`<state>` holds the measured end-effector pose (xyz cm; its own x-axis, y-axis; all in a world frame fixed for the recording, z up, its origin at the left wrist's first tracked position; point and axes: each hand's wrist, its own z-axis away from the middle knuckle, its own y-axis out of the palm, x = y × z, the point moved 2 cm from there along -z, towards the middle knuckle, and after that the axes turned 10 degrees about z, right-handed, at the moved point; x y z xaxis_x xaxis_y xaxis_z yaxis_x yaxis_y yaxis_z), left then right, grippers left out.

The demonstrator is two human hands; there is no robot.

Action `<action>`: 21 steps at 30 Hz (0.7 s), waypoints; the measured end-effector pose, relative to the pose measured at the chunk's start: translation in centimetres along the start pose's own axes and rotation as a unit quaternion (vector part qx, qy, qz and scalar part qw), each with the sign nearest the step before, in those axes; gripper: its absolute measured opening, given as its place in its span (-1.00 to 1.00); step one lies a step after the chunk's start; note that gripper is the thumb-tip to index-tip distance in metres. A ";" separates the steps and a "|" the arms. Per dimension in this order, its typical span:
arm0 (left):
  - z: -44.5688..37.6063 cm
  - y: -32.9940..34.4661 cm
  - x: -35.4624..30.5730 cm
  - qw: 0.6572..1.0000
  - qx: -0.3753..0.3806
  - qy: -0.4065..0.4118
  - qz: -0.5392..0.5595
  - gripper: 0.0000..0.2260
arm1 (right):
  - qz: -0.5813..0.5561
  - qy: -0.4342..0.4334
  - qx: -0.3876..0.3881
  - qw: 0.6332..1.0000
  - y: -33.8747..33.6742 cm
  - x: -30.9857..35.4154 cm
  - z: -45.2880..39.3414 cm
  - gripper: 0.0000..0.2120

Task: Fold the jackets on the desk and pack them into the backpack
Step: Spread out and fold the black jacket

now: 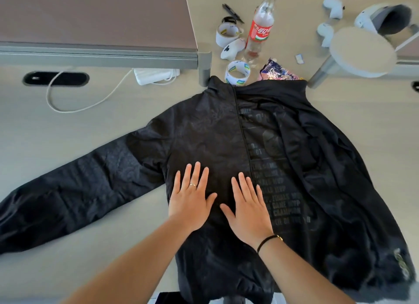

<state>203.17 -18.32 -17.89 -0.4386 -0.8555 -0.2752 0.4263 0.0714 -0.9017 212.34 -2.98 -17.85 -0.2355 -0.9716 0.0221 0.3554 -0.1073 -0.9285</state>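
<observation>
A black jacket [215, 131] lies spread on the beige desk [45, 145], collar at the far side. Its left sleeve stretches out flat toward the left edge of the view. The right front panel is turned back, showing an inner lining with faint printed lettering. My left hand [191, 200] and my right hand [248, 207] rest flat, palms down and fingers spread, side by side on the lower middle of the jacket. Neither hand grips anything. No backpack is in view.
Beyond the collar stand a clear bottle with a red label [260, 29], tape rolls [238, 73], a crumpled wrapper [277, 71] and white headset parts [383, 18]. A white charger and cable [156, 76] lie at the back left by a grey divider [97, 54].
</observation>
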 end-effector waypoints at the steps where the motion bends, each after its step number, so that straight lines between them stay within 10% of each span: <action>1: 1.6 0.6 -0.1 1.000 -0.008 -0.011 0.013 -0.34 | -0.006 0.001 -0.001 1.000 0.3 -0.5 1.4 -0.26; 14: 20.6 6.1 -5.8 0.932 -0.097 -0.204 0.285 -0.36 | -0.148 0.007 0.003 0.989 5.0 -3.8 17.3 -0.47; 21: 22.6 6.2 -6.5 0.824 -0.130 -0.306 0.459 -0.22 | -0.337 0.051 0.047 0.939 3.4 -3.0 18.8 -0.74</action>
<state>226.57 -23.97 -14.17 0.4885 -0.4723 -0.7337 0.1376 0.8720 -0.4697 231.28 -4.40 -14.05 -0.5195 -0.6515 0.5529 0.1716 -0.7134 -0.6794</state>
